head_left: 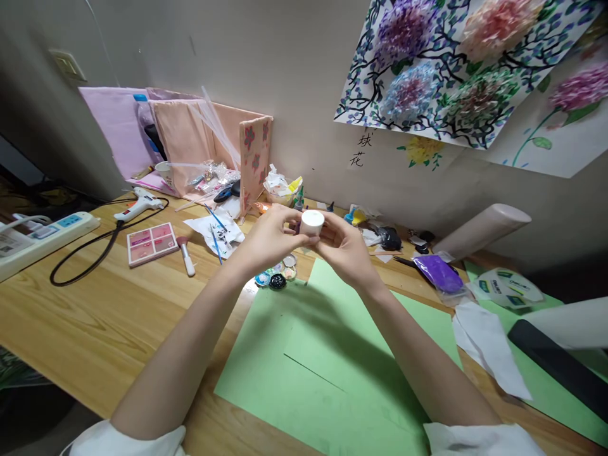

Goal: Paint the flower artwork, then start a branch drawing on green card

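My left hand (pixel 272 232) and my right hand (pixel 346 246) meet at the middle of the view, above the far part of a green sheet (pixel 304 342). Between their fingertips is a small container with a white round lid (pixel 312 221), held upright; its lower part is hidden by fingers. Both hands are closed on it. Just below my left hand, several small open paint pots (pixel 277 281) stand at the sheet's far left corner, one of them black. Left of that hand lie two blue brushes (pixel 216 237) on a stained white paper (pixel 202 228).
At left are a power strip (pixel 47 237), a glue gun (pixel 141 204) with looped cord, a pink palette (pixel 152 245) and a makeup brush (pixel 186 256). Fabric-covered boxes (pixel 256 158) line the wall. At right lie a purple packet (pixel 439 273), a tape roll (pixel 509 288) and white tubes (pixel 484 229).
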`<state>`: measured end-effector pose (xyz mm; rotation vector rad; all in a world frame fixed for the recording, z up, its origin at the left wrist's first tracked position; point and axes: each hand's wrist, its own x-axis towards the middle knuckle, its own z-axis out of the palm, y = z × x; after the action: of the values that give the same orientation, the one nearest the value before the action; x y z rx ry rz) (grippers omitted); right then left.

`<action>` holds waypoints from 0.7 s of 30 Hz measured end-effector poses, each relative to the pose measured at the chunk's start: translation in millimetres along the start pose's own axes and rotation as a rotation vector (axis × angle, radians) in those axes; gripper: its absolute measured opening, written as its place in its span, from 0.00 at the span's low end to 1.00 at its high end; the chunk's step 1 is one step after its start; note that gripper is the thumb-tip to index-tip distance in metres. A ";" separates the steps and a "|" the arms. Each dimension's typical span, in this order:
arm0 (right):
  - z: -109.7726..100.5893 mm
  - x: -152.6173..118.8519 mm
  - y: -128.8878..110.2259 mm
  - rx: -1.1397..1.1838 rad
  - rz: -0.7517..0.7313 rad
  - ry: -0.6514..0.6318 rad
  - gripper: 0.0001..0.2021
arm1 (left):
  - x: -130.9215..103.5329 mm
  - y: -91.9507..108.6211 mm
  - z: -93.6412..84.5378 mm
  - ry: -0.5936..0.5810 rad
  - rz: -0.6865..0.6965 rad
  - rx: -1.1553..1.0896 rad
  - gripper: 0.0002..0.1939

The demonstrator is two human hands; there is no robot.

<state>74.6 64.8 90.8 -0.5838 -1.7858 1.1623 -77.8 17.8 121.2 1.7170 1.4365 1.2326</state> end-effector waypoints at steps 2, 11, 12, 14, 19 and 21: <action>-1.3 -1.1 -4.9 -0.043 -0.085 0.132 0.19 | 0.3 -1.1 -6.1 0.142 -0.002 0.105 0.19; 8.1 -15.6 -11.0 -0.192 -0.129 0.128 0.19 | 5.1 -2.0 -41.0 0.387 -0.033 0.053 0.17; 9.9 -16.6 -8.2 -0.177 -0.168 0.191 0.20 | 4.3 -1.1 -41.0 0.369 -0.041 0.066 0.17; 14.1 -16.9 0.9 -0.167 -0.157 0.135 0.19 | 1.6 0.5 -39.9 0.272 -0.060 0.087 0.17; 21.6 -12.5 18.1 -0.133 -0.027 0.070 0.19 | -3.6 -3.7 -34.9 -0.216 -0.114 0.111 0.16; 21.3 -11.1 17.9 -0.087 -0.010 0.075 0.19 | -2.7 -9.0 -31.2 -0.342 -0.105 0.068 0.16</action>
<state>60.0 54.5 66.9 -0.6597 -1.7800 1.0466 -109.9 13.6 125.3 1.7703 1.3527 0.7957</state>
